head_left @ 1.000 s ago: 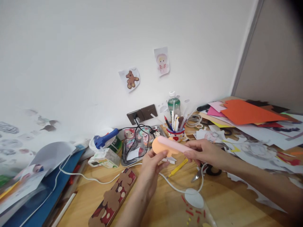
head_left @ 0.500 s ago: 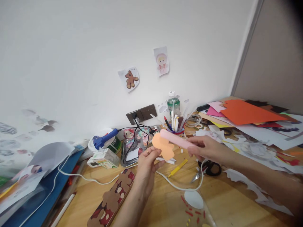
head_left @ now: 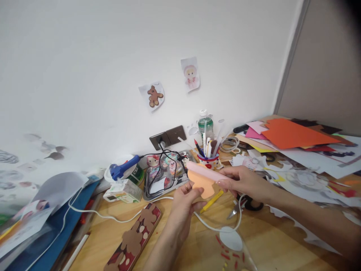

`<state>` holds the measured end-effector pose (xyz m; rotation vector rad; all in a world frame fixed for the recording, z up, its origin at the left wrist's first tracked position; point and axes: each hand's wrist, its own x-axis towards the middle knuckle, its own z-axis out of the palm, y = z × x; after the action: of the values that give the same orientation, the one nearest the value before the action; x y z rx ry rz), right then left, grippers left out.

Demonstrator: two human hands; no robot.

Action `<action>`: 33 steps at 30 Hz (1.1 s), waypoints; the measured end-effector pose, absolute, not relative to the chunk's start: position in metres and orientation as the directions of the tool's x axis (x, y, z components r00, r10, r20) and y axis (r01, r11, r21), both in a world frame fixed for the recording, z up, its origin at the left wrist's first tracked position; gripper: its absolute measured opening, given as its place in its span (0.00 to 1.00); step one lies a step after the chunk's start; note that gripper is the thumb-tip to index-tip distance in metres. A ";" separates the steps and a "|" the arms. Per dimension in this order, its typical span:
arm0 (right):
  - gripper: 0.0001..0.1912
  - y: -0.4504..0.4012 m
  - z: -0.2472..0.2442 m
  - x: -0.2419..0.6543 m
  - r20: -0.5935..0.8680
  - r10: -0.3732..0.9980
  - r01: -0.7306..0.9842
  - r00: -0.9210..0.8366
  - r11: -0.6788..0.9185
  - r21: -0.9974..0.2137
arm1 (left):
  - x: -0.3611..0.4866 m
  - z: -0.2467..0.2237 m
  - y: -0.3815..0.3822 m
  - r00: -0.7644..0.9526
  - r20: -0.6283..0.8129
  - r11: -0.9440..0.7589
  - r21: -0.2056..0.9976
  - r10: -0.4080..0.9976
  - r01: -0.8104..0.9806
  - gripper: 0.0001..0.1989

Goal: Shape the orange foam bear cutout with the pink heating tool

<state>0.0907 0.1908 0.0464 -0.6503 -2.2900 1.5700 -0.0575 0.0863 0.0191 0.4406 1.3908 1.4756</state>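
Between finger and thumb of my left hand [head_left: 188, 205] is a light orange paper cutout [head_left: 205, 187] with a rounded outline. My right hand [head_left: 244, 182] grips a pale pink strip [head_left: 204, 172], perhaps folded or rolled paper; its exact make I cannot tell. The strip lies across the upper edge of the cutout, covering part of it. Both are held in the air above the wooden table. Below them are a yellow pen [head_left: 212, 201] and black-handled scissors [head_left: 252, 204], the latter partly behind my right hand.
A brown bear-decorated case [head_left: 134, 239] lies left of my left arm. Farther back stand a metal tray [head_left: 149, 194], a blue glue gun [head_left: 122, 169], a pen cup [head_left: 209, 162] and a bottle [head_left: 205, 122]. Coloured paper [head_left: 296, 133] and scraps fill the right. A white cable [head_left: 207, 225] crosses the table.
My left hand has moved right and slightly down with the cutout. The pink strip has come down and turned flatter, now overlapping the cutout's top.
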 end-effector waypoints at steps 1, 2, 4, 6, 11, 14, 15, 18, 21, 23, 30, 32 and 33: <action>0.16 0.191 0.047 0.091 -0.016 0.521 0.196 -0.853 0.292 -0.936 | -0.058 0.019 0.086 -0.416 -0.359 0.178 0.893 0.835 -0.413 0.11; 0.16 0.192 0.047 0.091 -0.014 0.527 0.189 -0.850 0.279 -0.942 | -0.059 0.019 0.086 -0.417 -0.355 0.174 0.894 0.837 -0.413 0.11; 0.15 0.193 0.046 0.091 0.001 0.540 0.169 -0.841 0.266 -0.949 | -0.059 0.018 0.086 -0.412 -0.350 0.171 0.895 0.841 -0.412 0.11; 0.14 0.196 0.046 0.091 0.028 0.565 0.155 -0.825 0.273 -0.949 | -0.058 0.017 0.087 -0.396 -0.353 0.179 0.893 0.847 -0.413 0.11; 0.15 0.201 0.050 0.092 0.035 0.625 0.156 -0.780 0.248 -0.956 | -0.057 0.014 0.088 -0.407 -0.350 0.155 0.884 0.844 -0.440 0.12; 0.15 0.199 0.050 0.092 -0.022 0.550 0.197 -0.835 0.261 -0.945 | -0.057 0.017 0.087 -0.474 -0.315 0.058 0.874 0.822 -0.482 0.10; 0.15 0.197 0.049 0.092 -0.040 0.513 0.205 -0.857 0.269 -0.941 | -0.057 0.018 0.086 -0.485 -0.306 0.032 0.869 0.819 -0.494 0.09; 0.15 0.192 0.046 0.091 -0.065 0.452 0.210 -0.890 0.279 -0.937 | -0.053 0.019 0.085 -0.486 -0.294 0.013 0.865 0.823 -0.502 0.08; 0.14 0.190 0.043 0.089 -0.057 0.476 0.214 -0.877 0.283 -0.935 | -0.050 0.015 0.087 -0.475 -0.339 0.061 0.859 0.812 -0.508 0.08; 0.14 0.190 0.042 0.089 -0.048 0.486 0.213 -0.873 0.290 -0.933 | -0.050 0.010 0.088 -0.462 -0.371 0.103 0.856 0.805 -0.507 0.10; 0.14 0.193 0.043 0.090 -0.029 0.521 0.208 -0.853 0.287 -0.935 | -0.050 0.011 0.086 -0.413 -0.337 0.105 0.866 0.846 -0.489 0.08; 0.14 0.194 0.047 0.092 -0.007 0.552 0.204 -0.833 0.295 -0.934 | -0.050 0.015 0.084 -0.403 -0.328 0.100 0.865 0.854 -0.492 0.08; 0.14 0.195 0.049 0.094 0.005 0.571 0.204 -0.821 0.303 -0.931 | -0.049 0.016 0.084 -0.401 -0.333 0.108 0.865 0.853 -0.490 0.09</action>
<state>0.0936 0.1949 0.0491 -0.6979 -2.2403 1.5249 -0.0493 0.0835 0.0160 0.4092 1.2769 1.5484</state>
